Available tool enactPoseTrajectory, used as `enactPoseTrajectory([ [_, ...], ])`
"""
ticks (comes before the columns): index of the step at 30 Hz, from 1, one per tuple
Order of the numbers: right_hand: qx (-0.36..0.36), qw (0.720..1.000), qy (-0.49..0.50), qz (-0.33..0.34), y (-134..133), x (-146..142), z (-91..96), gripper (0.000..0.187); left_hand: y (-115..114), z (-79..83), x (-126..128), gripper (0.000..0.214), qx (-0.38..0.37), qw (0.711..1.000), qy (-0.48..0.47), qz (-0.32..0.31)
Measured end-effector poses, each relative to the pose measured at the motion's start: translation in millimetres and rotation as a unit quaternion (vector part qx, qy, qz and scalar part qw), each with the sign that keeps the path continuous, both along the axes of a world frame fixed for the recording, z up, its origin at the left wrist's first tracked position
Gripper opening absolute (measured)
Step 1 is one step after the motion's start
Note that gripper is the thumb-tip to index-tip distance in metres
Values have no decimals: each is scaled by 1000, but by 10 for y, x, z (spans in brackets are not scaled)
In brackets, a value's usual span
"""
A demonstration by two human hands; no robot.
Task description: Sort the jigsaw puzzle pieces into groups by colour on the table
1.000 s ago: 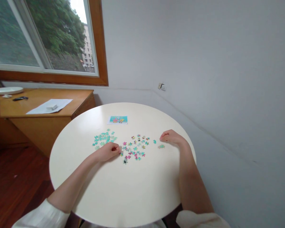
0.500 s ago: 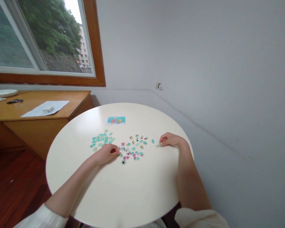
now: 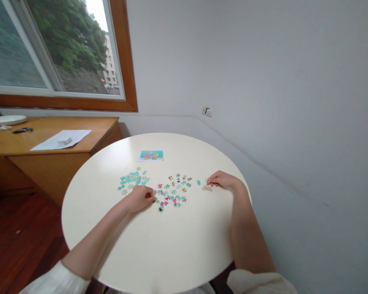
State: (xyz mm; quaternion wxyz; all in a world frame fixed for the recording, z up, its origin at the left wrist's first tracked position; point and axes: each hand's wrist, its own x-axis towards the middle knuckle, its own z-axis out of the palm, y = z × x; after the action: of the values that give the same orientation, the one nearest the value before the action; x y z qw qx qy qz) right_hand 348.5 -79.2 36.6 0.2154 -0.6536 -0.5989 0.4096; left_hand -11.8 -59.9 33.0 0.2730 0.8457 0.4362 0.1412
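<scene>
My right hand is closed in a pinch on a small teal puzzle piece at the table's right side. Just below its fingertips lie beige puzzle pieces, and a single teal piece lies to their left. My left hand rests on the table with its fingers curled together. Its fingertips are at the left edge of a spread of mixed pink, teal and yellow puzzle pieces; whether they hold one is hidden. Behind the left hand is a cluster of mostly teal puzzle pieces.
A reference picture card lies toward the back of the round white table. To the left, a wooden desk carries a paper sheet, a small white block and a white round tray. Walls and a window stand behind.
My right hand has lifted slightly away from the beige pieces, uncovering them, with a teal piece at its fingertips. My left hand stays in place. The view has shifted slightly.
</scene>
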Motion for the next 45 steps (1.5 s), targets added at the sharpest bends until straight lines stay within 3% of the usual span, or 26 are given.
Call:
enactPoseTrajectory([
  [5,94,994,40,-37,56,-43,-13,39,16,-44,-22,34,-16,1000,-26,-6],
  [10,161,980,89,-79,132,-281,35,39,27,-72,-17,33,-39,997,-59,-2],
  [14,167,978,106,-66,226,-599,14,37,21,-63,12,31,-7,995,-90,31],
  [22,129,976,166,62,245,-1125,-69,27,-18,-92,81,18,66,982,-165,56],
  [28,118,977,143,107,192,-1315,-51,26,-82,-95,101,21,119,977,-174,-40],
  [35,140,969,124,164,182,-1435,-72,27,-104,-102,108,27,134,977,-148,-78],
  [40,150,969,114,162,170,-1471,-68,25,-105,-102,116,26,137,974,-163,-72],
  [45,164,968,157,107,220,-1508,-138,20,-97,-102,117,22,147,971,-180,-52],
])
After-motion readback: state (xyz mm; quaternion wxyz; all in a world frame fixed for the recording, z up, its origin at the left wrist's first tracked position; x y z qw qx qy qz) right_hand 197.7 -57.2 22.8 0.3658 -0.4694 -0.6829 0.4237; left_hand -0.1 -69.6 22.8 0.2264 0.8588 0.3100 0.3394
